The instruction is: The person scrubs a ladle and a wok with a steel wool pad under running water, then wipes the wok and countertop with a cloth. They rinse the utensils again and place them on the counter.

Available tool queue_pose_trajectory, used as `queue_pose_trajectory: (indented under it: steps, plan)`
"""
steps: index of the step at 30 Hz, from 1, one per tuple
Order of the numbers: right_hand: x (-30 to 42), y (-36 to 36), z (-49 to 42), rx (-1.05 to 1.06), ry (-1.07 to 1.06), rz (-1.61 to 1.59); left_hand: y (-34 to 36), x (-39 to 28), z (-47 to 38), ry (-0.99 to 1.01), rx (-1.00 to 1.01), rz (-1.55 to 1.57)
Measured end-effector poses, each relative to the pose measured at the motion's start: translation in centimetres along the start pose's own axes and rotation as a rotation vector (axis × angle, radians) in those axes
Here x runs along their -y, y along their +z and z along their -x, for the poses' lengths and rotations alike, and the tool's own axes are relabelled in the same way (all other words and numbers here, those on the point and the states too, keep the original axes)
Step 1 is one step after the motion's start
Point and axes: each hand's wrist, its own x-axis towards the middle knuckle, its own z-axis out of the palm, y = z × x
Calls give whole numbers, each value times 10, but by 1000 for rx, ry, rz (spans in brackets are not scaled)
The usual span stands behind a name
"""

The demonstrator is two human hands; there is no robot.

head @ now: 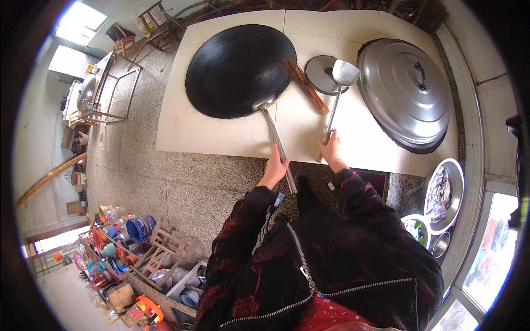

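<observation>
My left hand (275,169) grips the metal handle of a long wok utensil (271,122). Its head rests at the near rim of a large black wok (236,70) set into the pale tiled stove top (215,138); the head's exact shape is hard to tell. My right hand (332,152) is around the wooden handle end of a metal wok spatula (346,74), whose broad head points away from me over a small round lid (319,68). Between the two utensils lies a whisk brush of split wood or bamboo (304,87), its bristles overlapping the wok's right rim.
A large domed metal lid (397,87) covers the stove's right side. Below it stand a metal basin with cloths (457,194) and a smaller bowl (424,231). Bottles, a blue bucket (141,229) and a wooden stool (172,244) crowd the lower left. A metal-framed table (120,76) stands farther left.
</observation>
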Motion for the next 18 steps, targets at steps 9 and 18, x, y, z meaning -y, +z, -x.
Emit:
queue_pose_trajectory:
  steps: [9, 18]
  plan:
    - [52, -70, 22, 136, 32, -691, -86, -15, 20, -411, 138, 433]
    - [175, -92, 98, 1063, 68, -1568, -164, -83, 101, -140, 300, 661]
